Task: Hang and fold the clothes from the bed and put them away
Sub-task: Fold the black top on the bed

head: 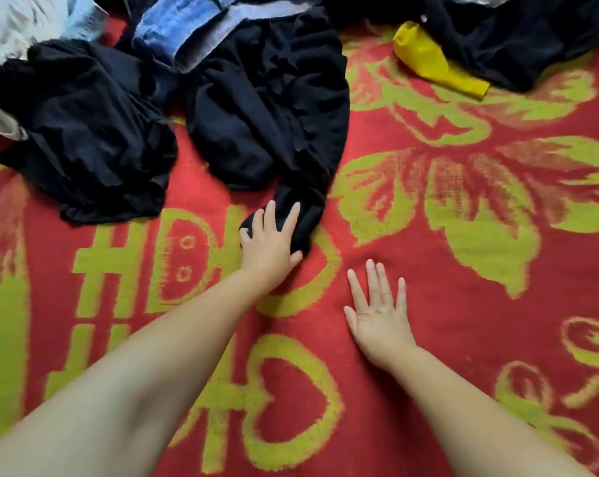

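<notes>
A crumpled black garment [267,108] lies on the red and green bedspread [446,270] at top centre. Its narrow end reaches down to my left hand [268,246]. That hand lies on the end of the cloth with fingers spread and thumb beside it; whether it grips the cloth is unclear. My right hand [378,315] rests flat on the bare bedspread, fingers straight, holding nothing. Another black garment [84,132] lies bunched at the left. A third black piece [518,39] sits at the top right.
A light blue garment [188,32] lies over the black pile at the top. White cloth [12,25] sits in the top left corner. A yellow item [432,60] pokes out from under the right black piece. Open bedspread stretches right of my hands.
</notes>
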